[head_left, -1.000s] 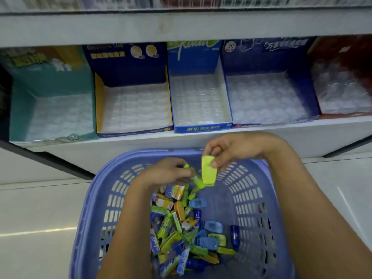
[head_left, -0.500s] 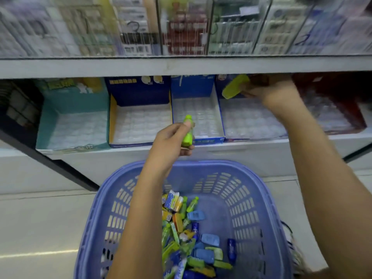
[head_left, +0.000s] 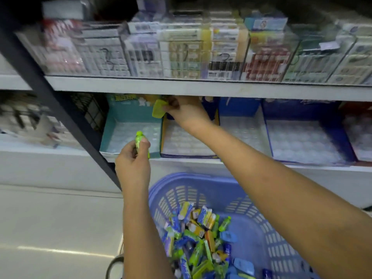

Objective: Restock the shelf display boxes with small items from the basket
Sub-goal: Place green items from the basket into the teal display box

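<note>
White shop shelf (head_left: 181,161), with a row of display boxes on clear trays; the goods on the tier above are blurred. Right hand (head_left: 186,112) reaches under the upper tier, fingertips pinching a flat yellow-green case (head_left: 158,111) over the teal box (head_left: 128,115), at its right wall. Left hand (head_left: 132,161) grips a small green bottle (head_left: 140,140) upright, in front of that box's front lip. Purple basket (head_left: 181,179) sits below, with the loose small items (head_left: 197,238) piled inside.
</note>
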Demonstrator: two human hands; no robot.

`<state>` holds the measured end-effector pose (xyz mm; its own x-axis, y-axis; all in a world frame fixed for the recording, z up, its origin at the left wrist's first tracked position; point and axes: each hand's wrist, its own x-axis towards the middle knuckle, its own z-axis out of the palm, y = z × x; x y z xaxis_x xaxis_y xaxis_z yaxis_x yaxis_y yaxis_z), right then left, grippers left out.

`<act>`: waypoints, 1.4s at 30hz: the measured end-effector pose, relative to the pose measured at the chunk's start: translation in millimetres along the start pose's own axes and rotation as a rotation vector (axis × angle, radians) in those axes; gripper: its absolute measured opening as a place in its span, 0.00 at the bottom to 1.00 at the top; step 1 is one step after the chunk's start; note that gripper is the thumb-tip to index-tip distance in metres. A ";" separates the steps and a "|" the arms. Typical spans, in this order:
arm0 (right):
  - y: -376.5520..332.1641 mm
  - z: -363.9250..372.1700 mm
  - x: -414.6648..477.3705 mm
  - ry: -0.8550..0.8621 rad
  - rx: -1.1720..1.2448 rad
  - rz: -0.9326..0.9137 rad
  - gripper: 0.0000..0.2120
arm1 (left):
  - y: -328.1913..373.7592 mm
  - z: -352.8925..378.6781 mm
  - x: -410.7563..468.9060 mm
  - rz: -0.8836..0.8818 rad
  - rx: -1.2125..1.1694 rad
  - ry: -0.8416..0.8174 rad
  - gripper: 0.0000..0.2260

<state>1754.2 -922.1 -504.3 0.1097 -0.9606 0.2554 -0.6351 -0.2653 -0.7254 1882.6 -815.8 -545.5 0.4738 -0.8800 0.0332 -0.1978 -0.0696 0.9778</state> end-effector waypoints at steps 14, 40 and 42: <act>-39.3 107.6 53.9 -0.175 -0.263 -0.209 0.13 | -26.5 -39.6 21.6 -0.119 -0.173 0.053 0.08; -31.6 -25.2 -66.6 -0.349 0.464 0.090 0.09 | -5.6 -20.5 4.2 -0.019 -0.431 -0.411 0.13; -22.5 -52.0 -85.2 -0.295 0.484 0.112 0.08 | 0.7 -5.5 -5.5 -0.027 -0.522 -0.586 0.15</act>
<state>1719.5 -830.0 -476.5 0.3149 -0.9489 0.0216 -0.2402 -0.1017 -0.9654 1884.6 -808.4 -543.8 -0.0863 -0.9956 0.0352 0.3047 0.0072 0.9524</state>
